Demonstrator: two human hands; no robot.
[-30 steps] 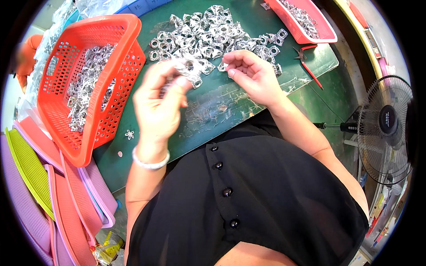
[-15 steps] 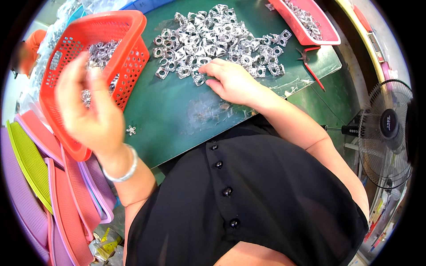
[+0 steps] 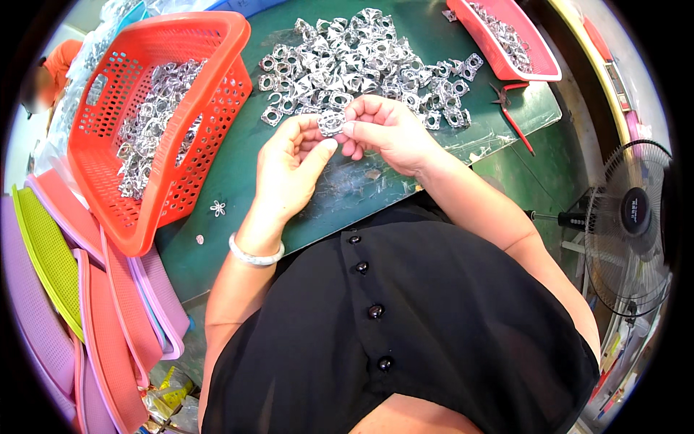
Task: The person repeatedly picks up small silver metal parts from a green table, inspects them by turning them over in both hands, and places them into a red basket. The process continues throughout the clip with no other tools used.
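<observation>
Between both hands, above the near edge of the pile, is a small silver metal casting (image 3: 331,124) with a ring-like opening. My left hand (image 3: 293,163) pinches it from the left with thumb and fingers. From the right, my right hand (image 3: 387,134) grips the same piece. Just beyond lies a heap of similar silver castings (image 3: 347,58) on the green tabletop (image 3: 242,177). A red perforated basket (image 3: 235,90) at the left holds many more silver castings (image 3: 155,119).
Red-handled pliers (image 3: 515,119) and a pink tray (image 3: 499,40) of metal pieces are at the right. A flower-shaped metal piece (image 3: 217,208) lies near the basket. Stacked coloured baskets (image 3: 101,304) stand lower left; a fan (image 3: 632,217) stands right. Another person (image 3: 61,65) is far left.
My left hand has come from over the red basket to the right and now grips a casting. My right hand has lifted that casting off the pile's edge.
</observation>
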